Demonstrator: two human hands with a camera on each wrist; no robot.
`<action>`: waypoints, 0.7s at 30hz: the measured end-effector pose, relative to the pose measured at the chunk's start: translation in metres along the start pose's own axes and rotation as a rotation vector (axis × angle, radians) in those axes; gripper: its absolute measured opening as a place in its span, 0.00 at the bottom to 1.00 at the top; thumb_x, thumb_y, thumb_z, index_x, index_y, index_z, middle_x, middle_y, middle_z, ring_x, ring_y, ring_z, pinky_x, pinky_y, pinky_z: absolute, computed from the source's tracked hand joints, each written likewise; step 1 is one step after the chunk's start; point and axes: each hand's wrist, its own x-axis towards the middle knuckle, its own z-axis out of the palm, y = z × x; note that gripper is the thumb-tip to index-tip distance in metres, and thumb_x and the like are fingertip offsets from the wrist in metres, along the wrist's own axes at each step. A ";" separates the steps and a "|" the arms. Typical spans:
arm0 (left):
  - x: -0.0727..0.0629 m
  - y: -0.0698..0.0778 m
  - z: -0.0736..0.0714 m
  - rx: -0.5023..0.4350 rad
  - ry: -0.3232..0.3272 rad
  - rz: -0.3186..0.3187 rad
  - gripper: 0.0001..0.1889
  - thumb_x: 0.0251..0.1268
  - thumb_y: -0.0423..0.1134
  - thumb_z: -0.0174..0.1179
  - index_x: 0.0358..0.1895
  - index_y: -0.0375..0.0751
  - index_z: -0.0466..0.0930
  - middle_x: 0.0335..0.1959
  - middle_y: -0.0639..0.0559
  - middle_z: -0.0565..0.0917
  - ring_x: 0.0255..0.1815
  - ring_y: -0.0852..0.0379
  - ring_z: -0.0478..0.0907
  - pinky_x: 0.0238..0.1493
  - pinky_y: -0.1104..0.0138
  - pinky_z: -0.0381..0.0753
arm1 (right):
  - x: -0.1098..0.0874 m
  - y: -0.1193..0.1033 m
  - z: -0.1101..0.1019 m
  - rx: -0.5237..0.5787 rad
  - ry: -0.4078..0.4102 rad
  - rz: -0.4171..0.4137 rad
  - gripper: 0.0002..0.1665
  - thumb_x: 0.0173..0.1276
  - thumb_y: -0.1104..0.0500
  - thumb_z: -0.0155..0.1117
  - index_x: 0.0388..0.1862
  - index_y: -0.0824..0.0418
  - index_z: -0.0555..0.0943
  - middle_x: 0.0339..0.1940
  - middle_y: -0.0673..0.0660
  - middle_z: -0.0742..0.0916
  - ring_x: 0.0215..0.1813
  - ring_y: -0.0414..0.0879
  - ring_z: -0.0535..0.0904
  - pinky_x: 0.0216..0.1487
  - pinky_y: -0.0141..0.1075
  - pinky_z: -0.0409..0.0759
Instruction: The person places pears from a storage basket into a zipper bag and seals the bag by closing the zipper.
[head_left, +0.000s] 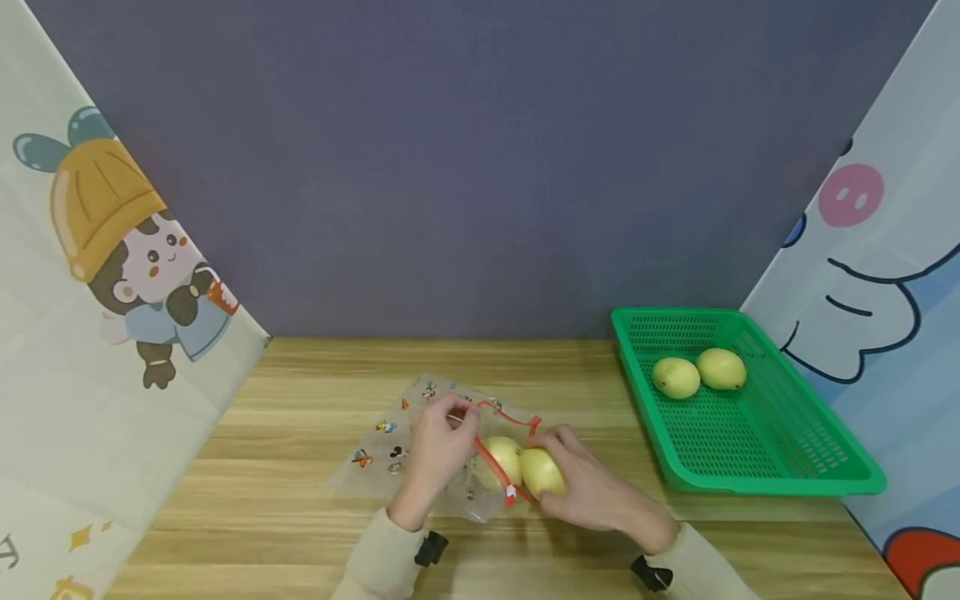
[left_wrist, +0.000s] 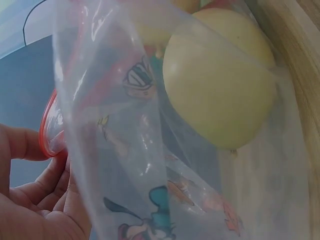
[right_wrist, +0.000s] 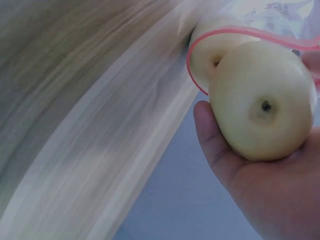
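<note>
Bag (head_left: 384, 454) stretches left to right, red rim (head_left: 492, 463) facing right.

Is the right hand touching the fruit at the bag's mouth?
Touching: in the right wrist view, the right hand cups the fruit with no visible gap.

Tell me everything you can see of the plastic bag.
The bag looks like thin, see-through plastic, printed with small coloured cartoon figures and edged in red around its mouth. It lies loosely creased on the table, its mouth parted and facing the right hand. The left hand pinches the red edge. One pale yellow fruit is inside; another, in the right hand, is at the mouth, though whether it touches the bag is unclear.
</note>
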 end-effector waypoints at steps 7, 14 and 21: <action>0.000 0.002 0.002 0.012 0.004 -0.002 0.05 0.70 0.34 0.60 0.38 0.39 0.84 0.30 0.50 0.85 0.27 0.58 0.82 0.24 0.66 0.84 | 0.004 -0.006 0.003 0.024 -0.009 0.031 0.40 0.52 0.58 0.65 0.68 0.54 0.71 0.57 0.51 0.71 0.45 0.42 0.73 0.41 0.35 0.77; 0.000 0.003 0.004 0.013 -0.004 -0.027 0.04 0.69 0.34 0.60 0.38 0.39 0.84 0.31 0.50 0.84 0.27 0.58 0.82 0.23 0.66 0.84 | 0.008 -0.016 0.006 -0.004 0.040 0.069 0.40 0.51 0.55 0.65 0.67 0.51 0.70 0.56 0.51 0.69 0.51 0.44 0.68 0.42 0.36 0.75; -0.001 0.001 0.004 0.014 -0.014 -0.025 0.05 0.70 0.34 0.60 0.38 0.39 0.84 0.32 0.49 0.85 0.28 0.58 0.82 0.24 0.67 0.84 | 0.009 -0.023 0.008 -0.068 0.079 0.030 0.39 0.54 0.54 0.64 0.69 0.55 0.72 0.55 0.53 0.71 0.55 0.47 0.66 0.43 0.38 0.74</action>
